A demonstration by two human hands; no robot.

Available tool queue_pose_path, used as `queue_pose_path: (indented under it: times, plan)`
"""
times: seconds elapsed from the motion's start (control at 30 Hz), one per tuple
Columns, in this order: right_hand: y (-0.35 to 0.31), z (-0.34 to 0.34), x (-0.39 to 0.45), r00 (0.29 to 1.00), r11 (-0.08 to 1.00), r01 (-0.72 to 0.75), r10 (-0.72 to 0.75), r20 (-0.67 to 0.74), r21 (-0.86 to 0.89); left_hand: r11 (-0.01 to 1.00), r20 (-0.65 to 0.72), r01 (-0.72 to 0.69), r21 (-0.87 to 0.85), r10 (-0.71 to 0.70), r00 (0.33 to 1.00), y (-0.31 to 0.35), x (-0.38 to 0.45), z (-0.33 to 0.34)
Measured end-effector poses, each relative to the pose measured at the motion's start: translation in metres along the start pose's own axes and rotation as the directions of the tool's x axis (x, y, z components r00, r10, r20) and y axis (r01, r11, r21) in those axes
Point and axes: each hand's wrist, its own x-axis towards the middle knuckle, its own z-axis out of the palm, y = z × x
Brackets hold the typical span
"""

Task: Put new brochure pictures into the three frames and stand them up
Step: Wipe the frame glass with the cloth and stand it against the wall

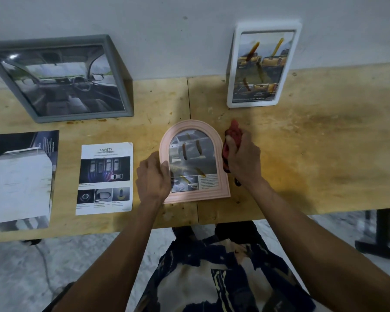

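Pink frame [195,162]: lies flat by the front edge of the surface [313,143], a car picture inside.
Left hand [153,176]: fingers curl on its left side.
Right hand [242,157]: fingers grip a red cloth [232,134].
Grey frame [61,78]: back left, car-seat picture inside.
White frame [263,64]: stands at the back, truck picture inside.
Safety sheet [105,177]: flat, left of the pink frame.

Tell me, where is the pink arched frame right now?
In the head view, the pink arched frame lies flat on the wooden table near its front edge, between the left hand and the right hand, right of the safety brochure.
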Motion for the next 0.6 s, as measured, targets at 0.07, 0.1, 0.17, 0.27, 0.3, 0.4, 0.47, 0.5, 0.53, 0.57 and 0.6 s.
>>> queue_pose_path:
  times: [0.07, 0.1, 0.17, 0.27, 0.3, 0.4, 0.47, 0.5, 0.53, 0.57, 0.6]
  plan:
    - [-0.004, 0.012, 0.003, 0.996, 0.996, 0.084, -0.083, 0.035, -0.029, 0.992, -0.027, -0.073, 0.105, 0.077, 0.997, 0.001, 0.001, 0.001]
    - [-0.006, 0.018, 0.004, 0.992, 0.992, 0.117, -0.114, 0.059, -0.054, 0.982, -0.022, -0.100, 0.161, 0.105, 0.994, 0.001, 0.003, 0.001]
    - [-0.010, 0.029, 0.003, 0.982, 0.976, 0.175, -0.163, 0.097, -0.128, 0.964, 0.015, -0.121, 0.239, 0.121, 0.993, -0.002, 0.005, 0.002]
    - [-0.013, 0.042, -0.002, 0.963, 0.897, 0.267, -0.236, 0.129, -0.352, 0.954, 0.072, -0.113, 0.279, 0.096, 0.993, -0.007, 0.007, 0.005]
    - [-0.012, 0.046, -0.002, 0.961, 0.850, 0.275, -0.231, 0.152, -0.449, 0.951, 0.078, -0.110, 0.288, 0.092, 0.993, -0.007, 0.006, 0.007]
    - [-0.002, 0.058, -0.005, 0.955, 0.739, 0.294, -0.200, 0.220, -0.607, 0.950, 0.094, -0.101, 0.295, 0.077, 0.993, -0.008, 0.001, 0.010]
    - [0.006, 0.066, -0.008, 0.945, 0.676, 0.326, -0.227, 0.234, -0.661, 0.957, 0.091, -0.082, 0.279, 0.058, 0.994, -0.011, 0.000, 0.012]
    - [0.009, 0.072, -0.010, 0.942, 0.659, 0.334, -0.234, 0.239, -0.674, 0.959, 0.085, -0.075, 0.275, 0.054, 0.995, -0.013, 0.000, 0.013]
    - [0.012, 0.077, -0.011, 0.941, 0.651, 0.338, -0.239, 0.239, -0.680, 0.959, 0.076, -0.073, 0.274, 0.054, 0.996, -0.015, 0.000, 0.014]
    - [0.014, 0.082, -0.011, 0.941, 0.645, 0.338, -0.245, 0.232, -0.686, 0.959, 0.067, -0.073, 0.273, 0.056, 0.996, -0.017, 0.001, 0.016]
    - [0.015, 0.086, -0.011, 0.943, 0.644, 0.331, -0.246, 0.223, -0.690, 0.960, 0.059, -0.070, 0.271, 0.056, 0.997, -0.018, 0.002, 0.018]
